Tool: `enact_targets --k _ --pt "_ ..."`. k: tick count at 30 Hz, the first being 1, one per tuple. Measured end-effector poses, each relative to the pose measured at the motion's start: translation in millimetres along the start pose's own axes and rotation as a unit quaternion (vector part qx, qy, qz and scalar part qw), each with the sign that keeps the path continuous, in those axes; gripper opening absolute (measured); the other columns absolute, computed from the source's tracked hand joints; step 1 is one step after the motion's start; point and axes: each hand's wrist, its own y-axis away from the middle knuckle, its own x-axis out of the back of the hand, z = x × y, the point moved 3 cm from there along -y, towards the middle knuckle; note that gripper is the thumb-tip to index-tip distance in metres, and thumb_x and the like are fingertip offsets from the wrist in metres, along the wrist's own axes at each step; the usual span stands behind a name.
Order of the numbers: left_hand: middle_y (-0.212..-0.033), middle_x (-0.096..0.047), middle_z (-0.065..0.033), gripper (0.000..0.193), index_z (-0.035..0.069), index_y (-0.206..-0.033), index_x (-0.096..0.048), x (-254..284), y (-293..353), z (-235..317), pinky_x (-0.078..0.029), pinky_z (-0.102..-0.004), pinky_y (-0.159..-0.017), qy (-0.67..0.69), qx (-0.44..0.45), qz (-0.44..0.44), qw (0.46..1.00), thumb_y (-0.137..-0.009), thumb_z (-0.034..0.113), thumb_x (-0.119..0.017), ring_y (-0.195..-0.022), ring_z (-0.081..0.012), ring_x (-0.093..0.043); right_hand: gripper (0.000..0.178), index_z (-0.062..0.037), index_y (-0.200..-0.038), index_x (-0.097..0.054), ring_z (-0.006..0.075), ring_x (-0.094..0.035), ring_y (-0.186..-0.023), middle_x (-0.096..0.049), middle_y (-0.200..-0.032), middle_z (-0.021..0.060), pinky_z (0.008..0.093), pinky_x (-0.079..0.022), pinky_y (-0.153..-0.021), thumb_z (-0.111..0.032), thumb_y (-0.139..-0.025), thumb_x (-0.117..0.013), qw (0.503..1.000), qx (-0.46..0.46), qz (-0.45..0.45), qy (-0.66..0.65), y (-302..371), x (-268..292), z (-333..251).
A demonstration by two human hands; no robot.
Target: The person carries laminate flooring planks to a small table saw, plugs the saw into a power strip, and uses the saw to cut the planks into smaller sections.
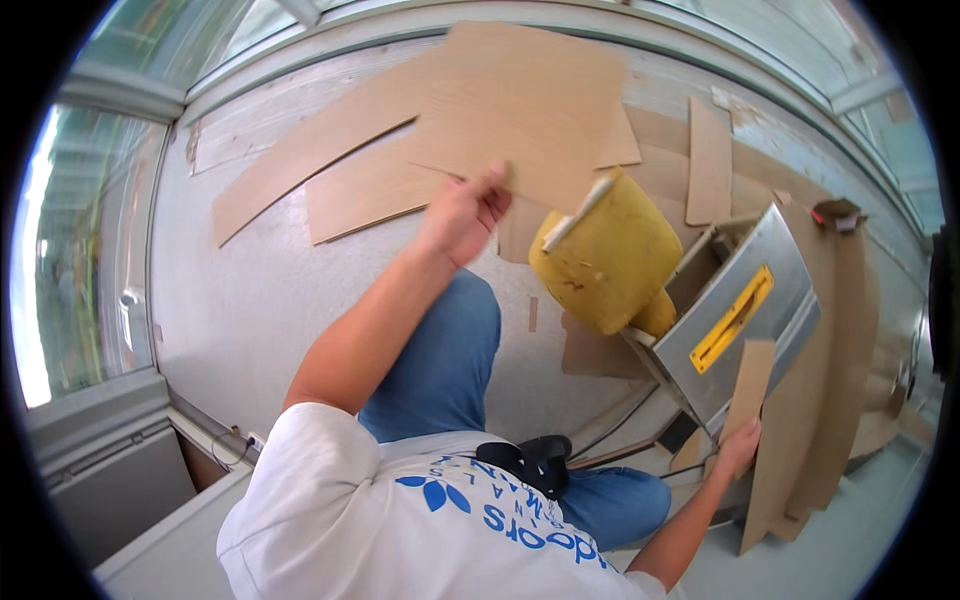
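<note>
My left hand [468, 213] is closed at the near edge of a large, thin light-brown wood panel [525, 100], its thumb on the sheet and its other fingers curled, partly hidden. This panel overlaps longer wood strips, one a curved strip [320, 170] at the left. Low on the right, my right hand [738, 448] is closed round the lower end of a small wood strip [752, 380], which stands upright beside a tilted box-shaped machine [715, 310]. The machine has a metal plate with a yellow slotted insert [732, 318], like a table saw. A scuffed yellow part [610, 255] bulges from its left side.
Cardboard sheets [825, 400] lie under and right of the machine. A narrow wood board [709, 165] rests behind it. A small red and dark object [838, 214] sits at the far right. Glazed walls [95, 240] enclose the floor. Cables [620, 425] run near my knees.
</note>
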Motion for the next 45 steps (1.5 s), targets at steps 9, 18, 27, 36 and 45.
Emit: enact_targets --k 9,18,27,36,45 --pt "-0.08 -0.062 -0.0047 0.004 0.008 -0.091 -0.06 324.3 -230.3 113.2 -0.05 -0.0231 -0.055 0.061 -0.093 0.284 0.952 -0.09 0.008 -0.064 -0.065 -0.0144 -0.059 0.028 -0.0084 -0.094 -0.053 0.0197 -0.055 -0.063 -0.051 -0.077 0.0049 0.0319 -0.051 -0.055 -0.034 -0.099 -0.042 0.788 -0.387 0.014 -0.479 22.0 0.4 134.0" --pt "-0.128 -0.056 -0.0163 0.054 0.003 -0.128 -0.052 408.0 -246.0 116.1 -0.052 -0.0411 -0.083 -0.541 -0.125 0.321 0.767 -0.089 0.039 -0.061 -0.107 -0.0307 -0.06 0.034 -0.0062 -0.124 -0.048 0.0289 -0.061 -0.083 -0.055 -0.1 0.0105 0.0408 -0.052 -0.072 -0.024 -0.095 -0.044 0.785 -0.487 -0.201 -0.326 107.1 -26.3 132.0" --pt "-0.149 -0.032 -0.0188 0.103 0.0 -0.142 -0.034 332.0 -199.1 74.1 -0.023 -0.0503 -0.112 -0.883 -0.068 0.185 0.426 -0.072 0.069 -0.065 -0.137 -0.0329 -0.03 0.05 -0.0063 -0.138 -0.042 0.0318 -0.061 -0.099 -0.053 -0.13 0.0142 0.0406 -0.051 -0.075 -0.026 -0.093 -0.052 0.818 -0.387 -0.32 -0.282 94.0 -50.9 58.5" --pt "-0.133 -0.052 -0.0195 0.101 0.001 -0.134 -0.045 285.0 -155.0 18.2 -0.039 -0.0478 -0.103 -0.9 0.053 0.036 0.431 -0.06 0.059 -0.081 -0.125 -0.0318 -0.048 0.045 -0.0082 -0.134 -0.047 0.0272 -0.063 -0.091 -0.057 -0.124 0.0126 0.037 -0.052 -0.071 -0.028 -0.094 -0.051 0.866 -0.279 -0.346 -0.23 119.9 -54.0 86.3" --pt "-0.074 -0.064 -0.0201 0.034 -0.002 -0.088 -0.066 239.2 -40.8 33.9 -0.046 -0.0397 -0.063 -0.807 0.001 -0.066 0.587 -0.084 0.032 -0.068 -0.067 -0.0287 -0.059 0.035 -0.0069 -0.125 -0.054 0.0189 -0.064 -0.081 -0.063 -0.113 0.0069 0.0299 -0.051 -0.068 -0.024 -0.096 -0.051 0.843 -0.33 -0.197 -0.377 107.4 -38.6 37.5"
